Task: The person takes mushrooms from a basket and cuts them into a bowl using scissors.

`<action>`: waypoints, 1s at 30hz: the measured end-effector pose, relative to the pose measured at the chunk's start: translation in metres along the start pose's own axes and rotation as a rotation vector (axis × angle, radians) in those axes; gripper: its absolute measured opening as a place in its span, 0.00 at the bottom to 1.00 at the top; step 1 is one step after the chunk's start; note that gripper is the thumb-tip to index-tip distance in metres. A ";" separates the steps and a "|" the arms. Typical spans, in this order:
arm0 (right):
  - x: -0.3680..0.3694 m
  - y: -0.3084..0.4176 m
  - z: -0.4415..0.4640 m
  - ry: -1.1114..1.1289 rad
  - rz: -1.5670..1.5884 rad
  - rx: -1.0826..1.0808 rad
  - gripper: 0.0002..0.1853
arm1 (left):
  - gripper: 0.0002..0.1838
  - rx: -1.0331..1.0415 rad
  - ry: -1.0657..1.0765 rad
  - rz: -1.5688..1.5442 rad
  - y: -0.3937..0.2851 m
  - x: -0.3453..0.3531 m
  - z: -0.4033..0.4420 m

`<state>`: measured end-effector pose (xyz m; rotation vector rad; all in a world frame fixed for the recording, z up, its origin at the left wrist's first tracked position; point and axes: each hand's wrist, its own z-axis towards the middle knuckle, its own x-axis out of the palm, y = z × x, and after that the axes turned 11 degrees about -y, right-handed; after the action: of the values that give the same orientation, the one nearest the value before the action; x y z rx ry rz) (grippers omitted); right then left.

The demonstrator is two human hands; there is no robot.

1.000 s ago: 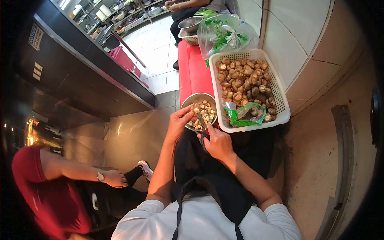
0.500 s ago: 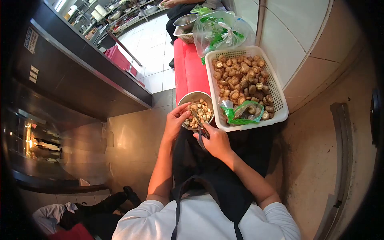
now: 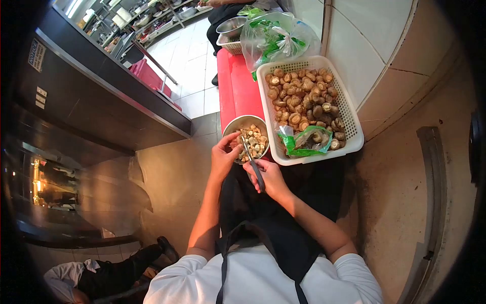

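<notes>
My right hand point(image 3: 267, 177) is closed round the dark handles of a pair of scissors point(image 3: 253, 164). Its blades point up and left over a metal bowl point(image 3: 232, 123) of cut pale mushroom pieces point(image 3: 255, 139). At the bowl's left side my left hand point(image 3: 224, 153) is closed, thumb and fingertips pinching a small brown mushroom, mostly hidden, close beside the blades. Right of the bowl, a white plastic basket point(image 3: 357, 124) holds many whole brown mushrooms point(image 3: 298, 96). A clear and green plastic bag point(image 3: 306, 144) lies in its near end, with some mushrooms inside.
Bowl and basket are at the near end of a red bench point(image 3: 238, 93). Farther along it are a knotted plastic bag point(image 3: 278, 43) and a metal bowl point(image 3: 232, 26) on a white basket. A tiled wall point(image 3: 364, 45) runs along the right. Other people sit at top and lower left.
The scissors have turned in my right hand, so that the handles now show along its left side. My left hand stays by the bowl. The whole view has shifted slightly.
</notes>
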<state>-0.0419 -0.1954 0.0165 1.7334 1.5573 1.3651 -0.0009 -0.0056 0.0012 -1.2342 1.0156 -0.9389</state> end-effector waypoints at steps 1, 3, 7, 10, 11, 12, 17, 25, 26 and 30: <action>-0.003 0.000 0.002 0.011 -0.008 0.004 0.20 | 0.19 0.019 0.001 0.045 -0.005 0.001 -0.002; -0.004 0.001 0.000 0.024 0.147 0.051 0.20 | 0.19 0.035 -0.037 -0.070 0.000 0.001 0.002; -0.004 -0.004 -0.005 -0.012 0.317 0.096 0.19 | 0.19 -0.107 -0.279 -0.378 -0.007 0.008 0.013; -0.004 -0.010 -0.006 -0.016 0.197 0.080 0.18 | 0.19 -0.035 -0.142 -0.223 -0.035 0.028 0.019; -0.005 -0.017 -0.003 0.001 0.180 0.073 0.18 | 0.20 -0.025 -0.081 -0.163 -0.047 0.038 0.021; -0.006 -0.021 -0.003 0.019 0.187 0.055 0.18 | 0.21 0.002 0.020 -0.063 -0.060 0.051 0.026; -0.011 -0.032 -0.001 0.068 0.152 0.024 0.16 | 0.17 0.235 -0.041 0.146 -0.087 0.131 0.060; -0.039 -0.043 -0.004 0.018 0.110 -0.031 0.15 | 0.06 0.857 0.453 0.442 -0.105 0.167 0.025; -0.041 -0.049 -0.001 0.031 0.109 -0.025 0.15 | 0.04 0.931 0.534 0.688 -0.098 0.171 0.019; -0.046 -0.076 0.013 0.076 0.032 -0.026 0.14 | 0.01 1.100 0.733 1.326 -0.081 0.191 0.004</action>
<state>-0.0626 -0.2138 -0.0689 1.7160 1.5513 1.4761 0.0568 -0.1953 0.0642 0.7700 1.2493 -0.6078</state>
